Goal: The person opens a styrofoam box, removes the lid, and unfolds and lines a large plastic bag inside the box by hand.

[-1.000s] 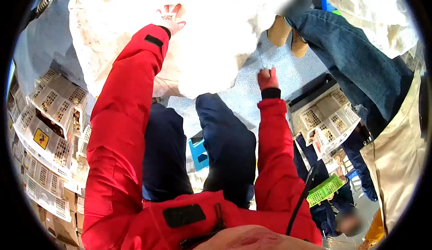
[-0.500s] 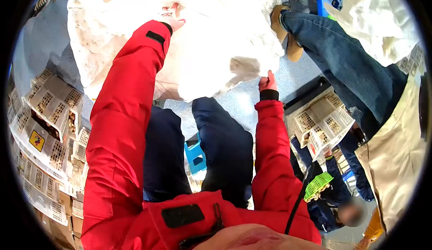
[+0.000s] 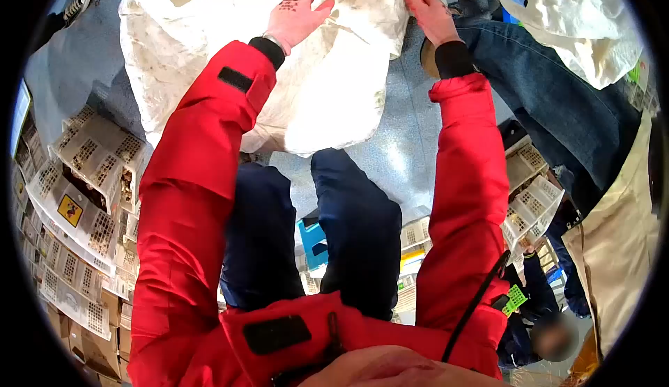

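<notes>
A large white sack [image 3: 258, 87] with brown stains and creases lies spread in front of my knees. My left hand [image 3: 296, 18], in a pink glove with dark print, rests on the upper part of the sack, fingers stretched and thumb apart. My right hand [image 3: 428, 14], also in a pink glove, is at the far right edge of the sack, with its fingertips closed on the material there. Strong light washes out part of the sack's surface.
Stacked white perforated crates [image 3: 83, 213] stand at the left. A person's jeans leg [image 3: 543, 73] is close by on the right, beside a translucent plastic bag [image 3: 582, 25]. More white crates [image 3: 533, 206] and another person's dark sleeve [image 3: 536, 282] are at lower right.
My right hand has moved forward from the sack's near right corner to its far right edge. The sack's right side has drawn inward and folded. My left hand has shifted slightly right.
</notes>
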{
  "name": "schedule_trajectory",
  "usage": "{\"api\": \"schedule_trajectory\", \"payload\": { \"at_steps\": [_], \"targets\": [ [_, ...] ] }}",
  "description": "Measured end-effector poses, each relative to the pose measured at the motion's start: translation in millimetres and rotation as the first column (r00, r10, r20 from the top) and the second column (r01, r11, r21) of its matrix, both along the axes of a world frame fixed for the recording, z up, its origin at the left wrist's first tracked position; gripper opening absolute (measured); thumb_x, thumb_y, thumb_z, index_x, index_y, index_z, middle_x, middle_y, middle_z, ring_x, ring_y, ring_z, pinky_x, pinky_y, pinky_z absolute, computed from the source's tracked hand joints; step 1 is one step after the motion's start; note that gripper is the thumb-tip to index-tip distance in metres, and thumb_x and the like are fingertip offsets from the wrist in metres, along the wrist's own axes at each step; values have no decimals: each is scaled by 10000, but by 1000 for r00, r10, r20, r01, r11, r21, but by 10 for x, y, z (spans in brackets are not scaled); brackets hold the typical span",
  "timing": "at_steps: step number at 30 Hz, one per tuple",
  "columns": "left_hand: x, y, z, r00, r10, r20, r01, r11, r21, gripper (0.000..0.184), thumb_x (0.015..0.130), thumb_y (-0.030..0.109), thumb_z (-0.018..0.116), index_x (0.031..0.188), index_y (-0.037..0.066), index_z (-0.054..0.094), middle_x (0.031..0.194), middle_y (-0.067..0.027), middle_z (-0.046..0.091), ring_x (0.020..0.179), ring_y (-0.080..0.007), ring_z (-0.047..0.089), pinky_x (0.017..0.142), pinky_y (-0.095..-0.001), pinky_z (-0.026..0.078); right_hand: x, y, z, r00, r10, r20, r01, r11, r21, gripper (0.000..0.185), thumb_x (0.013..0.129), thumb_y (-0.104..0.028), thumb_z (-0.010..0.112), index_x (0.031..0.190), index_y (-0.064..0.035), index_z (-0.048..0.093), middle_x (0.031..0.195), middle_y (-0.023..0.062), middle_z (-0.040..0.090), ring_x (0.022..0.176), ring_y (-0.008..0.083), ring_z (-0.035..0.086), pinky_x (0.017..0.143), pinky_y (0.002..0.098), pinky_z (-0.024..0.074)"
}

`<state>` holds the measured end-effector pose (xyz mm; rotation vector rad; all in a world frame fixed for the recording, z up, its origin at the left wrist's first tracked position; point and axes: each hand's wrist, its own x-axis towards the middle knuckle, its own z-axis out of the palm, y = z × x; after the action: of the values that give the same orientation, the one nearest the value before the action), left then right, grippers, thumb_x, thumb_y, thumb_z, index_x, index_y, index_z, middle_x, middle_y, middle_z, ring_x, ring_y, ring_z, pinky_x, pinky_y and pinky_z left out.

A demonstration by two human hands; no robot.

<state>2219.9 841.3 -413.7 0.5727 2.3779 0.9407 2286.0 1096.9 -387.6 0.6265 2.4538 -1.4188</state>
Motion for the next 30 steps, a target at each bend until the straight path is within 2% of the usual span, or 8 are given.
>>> {"api": "schedule_trajectory", "payload": {
  "at_steps": [1, 5, 9, 14, 18, 22, 26, 30],
  "targets": [
    [-10, 37, -44, 989, 60, 136, -66, 997, 39, 552, 758, 443, 454, 1211, 138, 376, 1148, -144, 472, 1052, -281, 459, 873, -342, 365, -33, 7, -45, 987, 50, 150, -34, 994, -104, 364, 825, -314, 468, 1047, -32, 531, 885, 106, 595, 845, 208, 541, 765, 253, 395],
    [30, 28, -792, 1000, 18, 23, -17, 998, -60, 694, 694, 510, 501, 1266, 177, 293, 1297, -220, 264, 1185, -365, 278, 964, -398, 248, -3, 12, 403, 943, 246, 223, -197, 955, -221, 391, 807, -294, 524, 1069, -4, 528, 941, 59, 581, 818, 112, 513, 734, 216, 396],
    [122, -23, -1075, 998, -70, -9, 68, 989, -131, 709, 714, 504, 490, 1296, 195, 226, 1319, -238, 208, 1244, -338, 175, 1010, -411, 126, -26, 42, 360, 858, 341, 383, -330, 939, -96, 428, 681, -354, 639, 968, -39, 600, 726, 20, 603, 607, 81, 511, 547, 212, 411],
    [225, -17, -1260, 998, -2, -61, -4, 994, -110, 751, 713, 534, 506, 1309, 198, 196, 1344, -224, 145, 1255, -341, 137, 1013, -420, 102, -95, -139, 535, 941, 330, 76, -315, 768, 558, 277, 651, -317, 629, 802, -85, 643, 752, 40, 627, 636, 157, 583, 594, 259, 443],
    [215, 50, -1166, 999, 48, 0, -47, 979, -197, 800, 691, 565, 516, 1316, 199, 175, 1350, -221, 120, 1236, -413, 116, 1007, -446, 120, -130, -310, 526, 999, -17, 32, 7, 955, 297, 266, 667, -315, 602, 798, -87, 640, 736, 49, 626, 646, 178, 594, 602, 265, 446],
    [263, 70, -1168, 993, 76, -95, -92, 980, -178, 903, 627, 581, 568, 1321, 181, 150, 1336, -250, 115, 1237, -408, 99, 1001, -467, 108, -195, -330, 580, 926, -188, 329, 222, 973, -68, 346, 709, -375, 564, 850, -65, 624, 771, 86, 626, 684, 198, 595, 636, 267, 443],
    [279, 83, -1186, 992, 83, -100, -97, 985, -142, 946, 596, 588, 590, 1318, 163, 151, 1336, -252, 106, 1249, -380, 93, 1007, -456, 68, -290, -332, 592, 895, 147, 420, -333, 848, 413, 459, 687, -498, 533, 862, -86, 631, 809, 94, 626, 771, 247, 593, 706, 305, 441],
    [273, 83, -1134, 995, 77, -58, -86, 981, -175, 963, 573, 579, 612, 1318, 189, 140, 1354, -200, 105, 1240, -395, 109, 977, -524, 143, -270, -354, 553, 796, 255, 549, -541, 706, 456, 396, 651, -438, 569, 838, -96, 637, 785, 101, 625, 780, 254, 592, 723, 302, 447]
  ]
}}
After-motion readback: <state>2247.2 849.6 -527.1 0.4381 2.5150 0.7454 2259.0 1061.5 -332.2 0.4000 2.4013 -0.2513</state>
